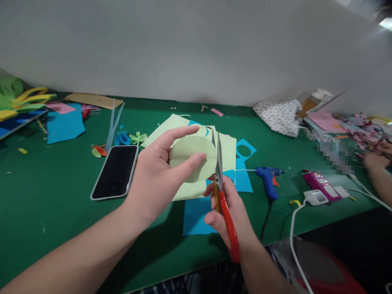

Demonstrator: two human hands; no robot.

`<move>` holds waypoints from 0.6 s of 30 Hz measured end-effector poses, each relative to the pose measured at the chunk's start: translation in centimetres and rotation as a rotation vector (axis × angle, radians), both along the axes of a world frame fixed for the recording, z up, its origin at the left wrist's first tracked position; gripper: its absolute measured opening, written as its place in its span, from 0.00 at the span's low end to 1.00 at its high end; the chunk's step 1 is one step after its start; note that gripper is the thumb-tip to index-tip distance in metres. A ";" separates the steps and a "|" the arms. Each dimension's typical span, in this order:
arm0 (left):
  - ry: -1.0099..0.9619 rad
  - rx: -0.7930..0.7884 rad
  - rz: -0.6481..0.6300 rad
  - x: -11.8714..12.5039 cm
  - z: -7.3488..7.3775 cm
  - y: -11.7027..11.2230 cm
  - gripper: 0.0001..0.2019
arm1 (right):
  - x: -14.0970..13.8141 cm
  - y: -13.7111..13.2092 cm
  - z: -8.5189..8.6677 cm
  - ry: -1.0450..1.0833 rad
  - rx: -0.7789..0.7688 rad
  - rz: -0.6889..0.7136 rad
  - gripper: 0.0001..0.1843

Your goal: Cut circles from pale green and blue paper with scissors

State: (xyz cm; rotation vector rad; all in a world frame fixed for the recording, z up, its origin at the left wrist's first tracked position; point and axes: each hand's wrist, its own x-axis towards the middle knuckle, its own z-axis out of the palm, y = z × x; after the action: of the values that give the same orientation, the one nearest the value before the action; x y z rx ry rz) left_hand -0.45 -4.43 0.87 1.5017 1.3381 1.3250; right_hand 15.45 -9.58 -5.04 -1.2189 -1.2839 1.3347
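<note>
Between the thumb and fingers of my left hand (162, 171) is a pale green paper circle (192, 151), held up above the table. My right hand (232, 204) grips a pair of scissors (227, 220) with red handles. The blades point away from me and are slightly parted at the tips, right beside the circle's right edge; whether they touch the paper I cannot tell. Under both hands lie pale green paper sheets (228, 153) and blue paper (196, 216). A blue paper piece with a round hole (252, 150) lies just to their right.
Left of my hands lie a phone (114, 173) and small paper flowers (122, 138). A blue glue gun (268, 179) with a cord and a magenta device (321, 185) with white cables are on the right. Another person's hand (376, 161) is at the far right.
</note>
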 end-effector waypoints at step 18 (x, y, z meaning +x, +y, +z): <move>-0.035 -0.020 -0.008 -0.3 0.2 0.4 0.19 | 0.4 -0.2 -0.4 0.050 -0.016 -0.006 0.43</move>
State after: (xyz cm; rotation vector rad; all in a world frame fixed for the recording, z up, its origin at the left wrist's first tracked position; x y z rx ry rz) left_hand -0.75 -4.02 1.11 1.4624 1.3188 1.3233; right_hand 15.81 -9.76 -5.43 -1.1916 -1.2355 1.3651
